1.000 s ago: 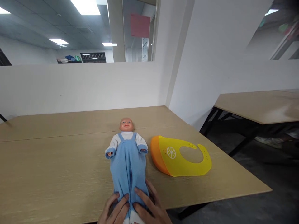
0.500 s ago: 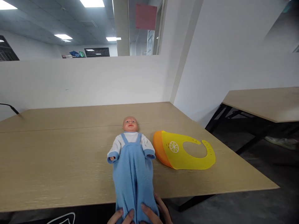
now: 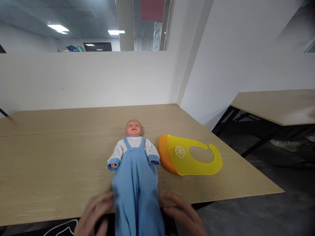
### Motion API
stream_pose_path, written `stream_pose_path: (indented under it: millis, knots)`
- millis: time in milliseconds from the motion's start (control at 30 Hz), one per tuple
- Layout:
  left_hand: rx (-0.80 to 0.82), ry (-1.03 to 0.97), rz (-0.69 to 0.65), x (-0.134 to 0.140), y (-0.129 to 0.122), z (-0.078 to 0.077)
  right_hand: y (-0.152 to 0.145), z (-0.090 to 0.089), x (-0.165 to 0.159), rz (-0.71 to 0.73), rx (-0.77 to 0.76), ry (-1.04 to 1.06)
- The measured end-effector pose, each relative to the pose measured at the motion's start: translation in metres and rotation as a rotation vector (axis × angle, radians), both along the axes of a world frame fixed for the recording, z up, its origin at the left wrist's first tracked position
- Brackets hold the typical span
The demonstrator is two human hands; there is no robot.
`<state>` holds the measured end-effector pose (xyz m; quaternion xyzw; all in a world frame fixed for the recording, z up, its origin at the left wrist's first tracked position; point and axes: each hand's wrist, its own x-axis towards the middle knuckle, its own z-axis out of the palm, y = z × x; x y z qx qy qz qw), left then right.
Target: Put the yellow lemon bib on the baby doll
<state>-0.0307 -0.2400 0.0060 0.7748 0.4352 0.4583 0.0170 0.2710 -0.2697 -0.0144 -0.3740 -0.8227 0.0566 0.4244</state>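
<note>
A baby doll [image 3: 136,183] in blue fleece dungarees and a white top with blue cuffs lies on its back, its head away from me. Its legs reach past the front edge of the table. Beside the doll's left side in the picture is my left hand [image 3: 94,214], open and blurred, its fingertips close to the blue fabric. My right hand [image 3: 183,213], also open and smeared by motion, is at the other side, a little apart from the legs. To the right of the doll rests a yellow bib [image 3: 194,160] with an orange pocket and a white citrus-slice print.
The wooden table [image 3: 61,164] has a seam across its far part and a front right corner. Behind it rises a white wall [image 3: 110,78] with a window. A second table [image 3: 275,105] with black legs stands at the right.
Both hands have let go of the doll's legs and moved apart to either side, farther up along them. The doll and bib keep their places on the table; the view has shifted slightly.
</note>
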Motion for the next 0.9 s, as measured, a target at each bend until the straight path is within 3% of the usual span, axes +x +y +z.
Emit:
stream_pose_path:
  millis: [33,67,133,267,400,633,767,900]
  knots:
    - [-0.033,-0.005,0.068,-0.002,0.017,0.008,0.012,0.012,0.002,-0.134,-0.111,0.000]
    - [-0.017,-0.003,0.116,-0.003,0.036,0.014,0.027,0.024,0.002,-0.197,-0.071,0.050]
    - [-0.077,0.043,0.110,-0.002,0.072,0.021,0.059,0.040,-0.002,-0.284,-0.138,0.063]
    - [-0.142,0.135,-0.010,0.002,0.115,0.018,0.109,0.043,-0.012,-0.290,-0.212,0.068]
    - [-0.002,0.177,-0.094,0.002,0.117,0.012,0.119,0.029,-0.013,-0.285,-0.143,0.104]
    - [0.209,0.210,-0.076,-0.004,0.098,-0.002,0.109,0.017,-0.009,-0.291,0.118,0.023]
    - [0.207,0.202,-0.042,-0.006,0.094,-0.009,0.106,0.007,-0.008,-0.345,0.150,0.006]
    - [0.094,0.217,0.061,-0.004,0.099,-0.005,0.107,-0.003,-0.010,-0.369,0.091,0.002]
